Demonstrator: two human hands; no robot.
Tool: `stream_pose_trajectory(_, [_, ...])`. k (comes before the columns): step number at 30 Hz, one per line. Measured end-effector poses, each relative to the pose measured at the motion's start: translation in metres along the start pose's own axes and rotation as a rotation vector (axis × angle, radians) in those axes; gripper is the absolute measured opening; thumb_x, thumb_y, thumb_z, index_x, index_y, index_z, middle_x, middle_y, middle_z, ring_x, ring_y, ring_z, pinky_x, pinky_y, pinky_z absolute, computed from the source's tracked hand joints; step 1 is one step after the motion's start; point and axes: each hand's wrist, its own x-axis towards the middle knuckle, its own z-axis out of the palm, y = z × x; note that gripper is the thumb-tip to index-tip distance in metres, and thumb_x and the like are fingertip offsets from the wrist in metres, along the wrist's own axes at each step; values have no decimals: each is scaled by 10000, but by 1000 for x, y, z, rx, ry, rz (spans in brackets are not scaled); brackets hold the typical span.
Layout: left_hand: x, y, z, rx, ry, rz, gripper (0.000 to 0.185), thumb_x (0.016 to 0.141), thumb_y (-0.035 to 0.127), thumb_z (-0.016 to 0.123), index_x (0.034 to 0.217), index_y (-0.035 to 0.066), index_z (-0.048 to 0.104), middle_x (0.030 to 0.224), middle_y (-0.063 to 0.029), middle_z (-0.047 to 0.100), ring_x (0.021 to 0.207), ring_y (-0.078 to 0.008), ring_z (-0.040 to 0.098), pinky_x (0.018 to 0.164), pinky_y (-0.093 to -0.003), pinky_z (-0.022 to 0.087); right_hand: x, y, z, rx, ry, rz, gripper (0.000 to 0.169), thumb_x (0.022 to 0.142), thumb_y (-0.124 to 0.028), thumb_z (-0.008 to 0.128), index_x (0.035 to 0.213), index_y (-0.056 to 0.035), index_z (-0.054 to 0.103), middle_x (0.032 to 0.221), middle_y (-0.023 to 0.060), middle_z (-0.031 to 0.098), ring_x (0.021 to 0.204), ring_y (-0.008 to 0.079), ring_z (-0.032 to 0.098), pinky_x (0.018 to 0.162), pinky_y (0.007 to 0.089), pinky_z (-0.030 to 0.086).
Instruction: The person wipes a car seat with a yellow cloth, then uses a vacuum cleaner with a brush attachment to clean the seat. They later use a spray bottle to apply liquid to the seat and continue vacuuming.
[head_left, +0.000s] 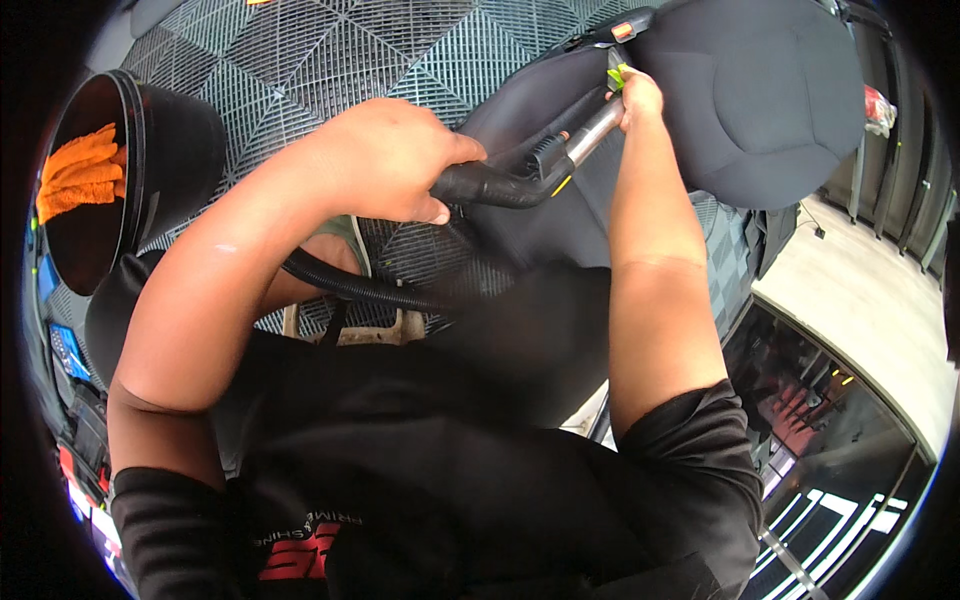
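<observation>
My left hand (397, 161) is closed round the black curved handle (495, 187) of a vacuum wand. A metal tube (596, 131) runs from it up and right to my right hand (640, 97), which grips it near a clear and green nozzle (616, 73). The nozzle lies at the joint between the cushion and the round-edged backrest (757, 97) of a dark fabric car seat. Beside it is a buckle with a red button (622, 30). A black ribbed hose (360, 289) passes below my left forearm.
A black bucket (176, 150) with an orange cloth (82, 176) stands at the left. Grey interlocking grid tiles (337, 60) cover the floor. A glossy dark panel (832, 405) with reflections is at the lower right. Part of a worn frame (375, 330) shows near my legs.
</observation>
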Motion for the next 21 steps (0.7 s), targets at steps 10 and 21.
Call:
stream_pose_trajectory(10, [48, 30, 14, 451, 9, -159, 366, 845, 200, 779, 1191, 94, 724, 1017, -121, 766, 1008, -311, 752, 892, -448, 575, 29, -10, 0, -122, -79, 18, 214, 1086, -197, 591, 1221, -59, 683, 983, 102, 668, 707, 238, 628, 588, 427, 567])
stream_pose_trajectory(21, [-21, 78, 33, 369, 154, -194, 137, 937, 148, 626, 1032, 97, 710, 946, -107, 742, 944, -295, 746, 873, -435, 575, -19, 10, 4, -218, -128, -128, 196, 1062, -144, 590, 1194, -48, 699, 1019, 132, 703, 742, 270, 659, 618, 448, 585])
